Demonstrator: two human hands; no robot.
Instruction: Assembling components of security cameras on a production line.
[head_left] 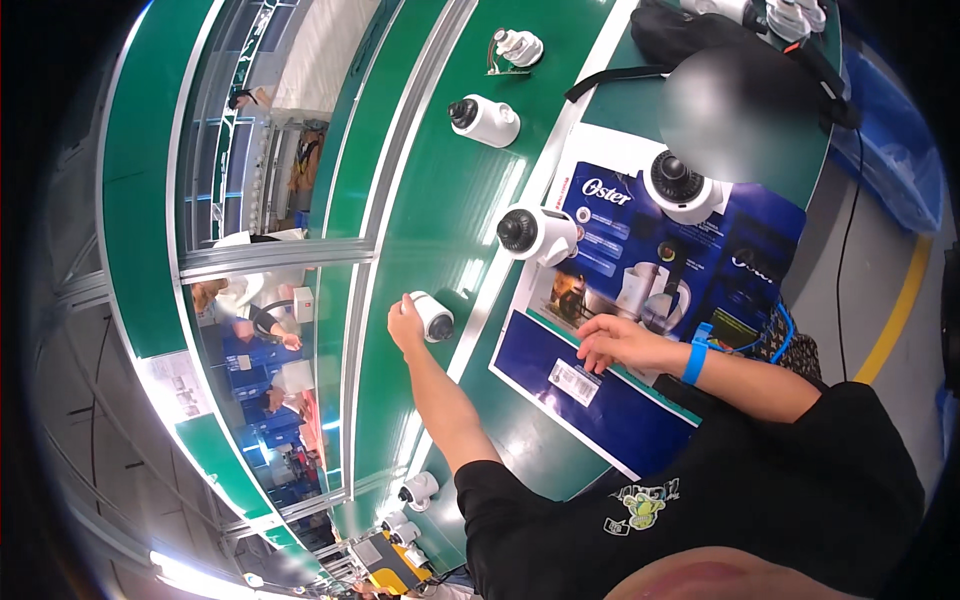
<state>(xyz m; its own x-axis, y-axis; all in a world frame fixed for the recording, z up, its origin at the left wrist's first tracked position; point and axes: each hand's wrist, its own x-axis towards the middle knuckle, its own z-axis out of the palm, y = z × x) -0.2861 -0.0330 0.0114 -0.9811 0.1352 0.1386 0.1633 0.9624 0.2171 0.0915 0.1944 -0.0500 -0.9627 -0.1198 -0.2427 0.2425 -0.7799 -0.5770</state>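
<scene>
One white camera (434, 318) is held at the far end of the left arm, on the green tabletop (435, 225), with the fingers of the left hand (404, 326) clamped on its left side. The fingers of the right hand (622, 343) are parted and slightly curled above a printed blue cardboard sheet (612, 232); whether the sheet is touched cannot be told.

Besides the held one, three black-domed units are counted: an upper camera (488, 121), a middle camera (538, 236) set across the pale edge strip (553, 153), and a right camera (682, 186) resting on the sheet. One white bracket-like part (518, 47) is seen beyond them. More white units (419, 491) are bunched at the lower left, too small to be counted surely, near one yellow-and-grey device (392, 562). One black bag (690, 38) is placed at the top.

The green tabletop is bounded by a metal rail (378, 195) on the left and by the pale strip on the right. Open room is left along the green between the upper camera and the held one.
</scene>
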